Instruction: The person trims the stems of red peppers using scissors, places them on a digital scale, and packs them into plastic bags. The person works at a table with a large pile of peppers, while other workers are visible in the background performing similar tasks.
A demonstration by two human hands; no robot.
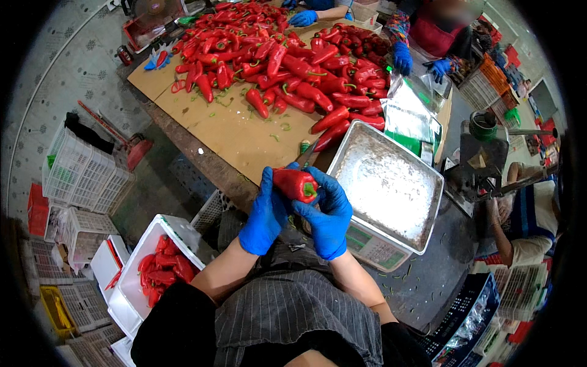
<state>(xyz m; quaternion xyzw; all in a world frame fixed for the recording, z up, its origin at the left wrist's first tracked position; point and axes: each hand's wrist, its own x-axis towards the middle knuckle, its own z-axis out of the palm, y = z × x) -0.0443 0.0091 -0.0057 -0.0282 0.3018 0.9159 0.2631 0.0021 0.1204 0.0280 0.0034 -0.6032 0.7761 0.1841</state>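
A red pepper point(290, 182) is held between my two blue-gloved hands at the near edge of the table, its green stem end turned toward my right side. My left hand point(264, 215) is closed around its left end. The thumb and fingers of my right hand point(331, 214) grip it beside the stem. Just beyond the pepper, a pointed metal blade point(310, 153) shows; its handle is hidden. A large heap of red peppers point(263, 61) lies on the cardboard-covered table point(235, 144) ahead. Close to my right hand stands a scale point(376, 248) with a shallow metal tray point(391, 183) on top.
A white foam box point(131, 284) of red peppers sits at lower left, near stacked white crates point(85, 171). Across the table are co-workers' blue-gloved hands point(304, 18). Silvery packaging point(408, 113) lies behind the tray. A black metal device point(483, 156) stands farther right, near another person.
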